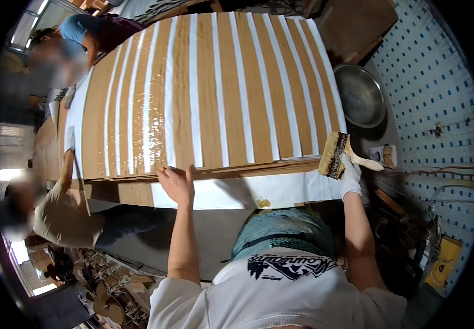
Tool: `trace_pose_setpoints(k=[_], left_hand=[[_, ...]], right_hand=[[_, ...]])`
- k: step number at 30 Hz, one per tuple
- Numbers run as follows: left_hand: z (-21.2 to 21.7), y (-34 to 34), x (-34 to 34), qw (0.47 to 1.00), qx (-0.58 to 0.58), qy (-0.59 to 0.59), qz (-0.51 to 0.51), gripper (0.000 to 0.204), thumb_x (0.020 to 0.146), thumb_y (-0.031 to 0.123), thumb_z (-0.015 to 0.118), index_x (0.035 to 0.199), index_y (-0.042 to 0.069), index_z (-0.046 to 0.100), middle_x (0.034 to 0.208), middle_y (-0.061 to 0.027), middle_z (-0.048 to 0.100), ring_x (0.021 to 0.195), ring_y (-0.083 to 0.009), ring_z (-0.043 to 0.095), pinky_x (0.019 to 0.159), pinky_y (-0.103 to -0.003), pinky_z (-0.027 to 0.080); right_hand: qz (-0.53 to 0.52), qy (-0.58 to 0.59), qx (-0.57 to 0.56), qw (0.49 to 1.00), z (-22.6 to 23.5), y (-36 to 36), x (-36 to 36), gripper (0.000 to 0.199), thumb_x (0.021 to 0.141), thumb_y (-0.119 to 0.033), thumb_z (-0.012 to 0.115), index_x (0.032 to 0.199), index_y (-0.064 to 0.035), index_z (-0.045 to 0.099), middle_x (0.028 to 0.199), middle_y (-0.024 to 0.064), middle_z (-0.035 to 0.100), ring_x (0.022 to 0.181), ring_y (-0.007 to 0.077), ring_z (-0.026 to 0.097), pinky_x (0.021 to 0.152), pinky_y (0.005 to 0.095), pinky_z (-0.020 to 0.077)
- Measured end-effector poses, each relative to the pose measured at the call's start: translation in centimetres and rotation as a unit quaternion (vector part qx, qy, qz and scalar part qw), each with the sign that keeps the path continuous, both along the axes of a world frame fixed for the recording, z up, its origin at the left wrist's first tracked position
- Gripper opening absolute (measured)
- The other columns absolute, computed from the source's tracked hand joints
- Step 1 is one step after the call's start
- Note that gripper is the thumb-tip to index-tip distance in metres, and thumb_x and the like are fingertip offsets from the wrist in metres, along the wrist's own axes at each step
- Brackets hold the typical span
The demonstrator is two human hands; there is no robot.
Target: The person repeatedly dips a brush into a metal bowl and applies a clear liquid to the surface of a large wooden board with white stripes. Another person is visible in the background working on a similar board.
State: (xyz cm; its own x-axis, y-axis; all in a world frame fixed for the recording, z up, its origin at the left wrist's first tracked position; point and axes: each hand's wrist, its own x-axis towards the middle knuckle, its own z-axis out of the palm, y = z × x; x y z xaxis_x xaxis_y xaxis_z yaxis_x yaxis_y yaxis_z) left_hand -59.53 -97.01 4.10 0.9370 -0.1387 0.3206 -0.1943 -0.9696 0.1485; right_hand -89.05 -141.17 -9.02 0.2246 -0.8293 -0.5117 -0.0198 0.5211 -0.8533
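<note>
A long board (209,93) with brown wooden strips and white stripes between them lies across the table in front of me. My left hand (176,183) is bare and grips the board's near edge, next to a glossy wet-looking stretch at the left. My right hand (350,176) wears a white glove and holds a wide flat brush (336,154) with pale bristles, its head at the board's near right corner. White sheet material (281,192) hangs below the board's edge.
A metal bowl (360,94) sits to the right of the board by a tiled wall (429,82). A person in a beige top (61,214) works at the left edge with a tool; another person in blue (83,33) is at the far left. Wood scraps (111,290) litter the floor.
</note>
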Motion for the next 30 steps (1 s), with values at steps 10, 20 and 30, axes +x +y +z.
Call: trace_pose_setpoints(k=[10,20,30], left_hand=[[-2.4,-1.3,0.6,0.990,0.127,0.062,0.012,0.100,0.078,0.060,0.072,0.125,-0.022,0.040,0.134,-0.0404,0.037,0.128,-0.0530,0.037,0.111,-0.053,0.030],[-1.9,-1.1,3.0,0.954,0.160,0.250,0.040,0.100,0.086,0.050,0.071,0.141,-0.019,0.024,0.147,-0.0434,0.020,0.142,-0.0521,0.019,0.117,-0.049,0.022],[-0.9,-0.1,4.4,0.903,0.261,0.319,0.123,0.108,0.085,0.067,0.060,0.144,-0.016,0.022,0.147,-0.0357,0.023,0.132,-0.0509,0.037,0.100,-0.050,0.044]], right_hand=[[-0.099,0.055,0.009,0.994,7.5,-6.2,0.5,0.047,0.087,-0.030,0.075,0.122,-0.0023,0.063,0.113,0.0065,0.067,0.102,0.0178,0.063,0.090,0.0345,0.0502],[0.106,0.352,-0.141,0.919,-5.6,-31.7,3.9,0.065,0.078,-0.054,0.069,0.099,0.0077,0.069,0.105,0.0261,0.068,0.103,0.0359,0.062,0.093,0.0400,0.0456],[0.298,0.448,-0.221,0.813,-21.1,-37.9,9.7,0.072,0.081,-0.066,0.057,0.103,0.0015,0.070,0.113,0.0265,0.065,0.111,0.0400,0.059,0.099,0.0442,0.0436]])
